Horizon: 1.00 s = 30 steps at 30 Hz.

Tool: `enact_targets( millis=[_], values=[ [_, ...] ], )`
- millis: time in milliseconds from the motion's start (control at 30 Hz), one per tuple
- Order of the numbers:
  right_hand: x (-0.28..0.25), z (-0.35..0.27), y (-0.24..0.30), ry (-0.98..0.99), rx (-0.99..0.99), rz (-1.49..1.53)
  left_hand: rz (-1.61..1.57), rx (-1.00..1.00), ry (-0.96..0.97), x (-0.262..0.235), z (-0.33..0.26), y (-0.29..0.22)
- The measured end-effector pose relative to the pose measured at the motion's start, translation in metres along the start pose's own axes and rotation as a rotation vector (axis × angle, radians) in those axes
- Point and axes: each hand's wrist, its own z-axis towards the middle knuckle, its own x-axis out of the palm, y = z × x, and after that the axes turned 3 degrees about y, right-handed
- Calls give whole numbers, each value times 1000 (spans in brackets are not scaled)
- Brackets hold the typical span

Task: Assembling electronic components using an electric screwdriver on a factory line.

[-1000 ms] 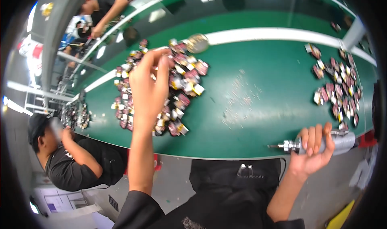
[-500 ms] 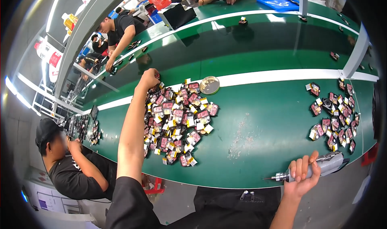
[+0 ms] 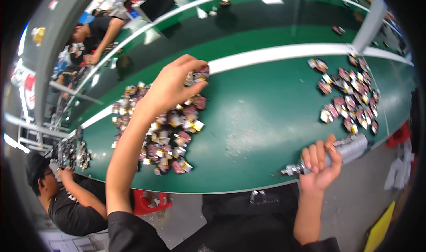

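My left hand (image 3: 177, 81) curls its fingers and thumb round a small black-cased module (image 3: 200, 73) with a pink face, over the far right side of a heap. The heap (image 3: 166, 138) consists of similar black and pink modules with white and yellow tabs, partly covered by my left forearm. My right hand (image 3: 320, 163) is wrapped round a grey electric screwdriver (image 3: 353, 149) near the bench's front edge, its bit pointing left. The round dish of small parts seen earlier is hidden behind my left hand.
Small loose bits (image 3: 242, 130) lie scattered on the green bench (image 3: 266, 92). A second group of modules (image 3: 350, 99) is on the right. A white rail (image 3: 275, 54) runs along the bench's far side. A co-worker (image 3: 66, 194) sits at the left; another person (image 3: 97, 34) works across.
My left hand has come from the far edge of the heap toward its right side, now with a module in its fingers. The whole view has shifted; my right hand still grips the screwdriver.
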Motion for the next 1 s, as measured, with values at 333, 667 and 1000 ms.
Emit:
enact_targets(
  millis=[333,667,1000],
  values=[
    [-8,-28,6,77,132,2,-94,367,113,102,-40,-162],
    [-11,-51,1,54,234,-21,-350,255,137,111,-45,-173],
    [-7,-59,-13,20,257,-179,-200,330,11,119,-45,-173]
  ],
)
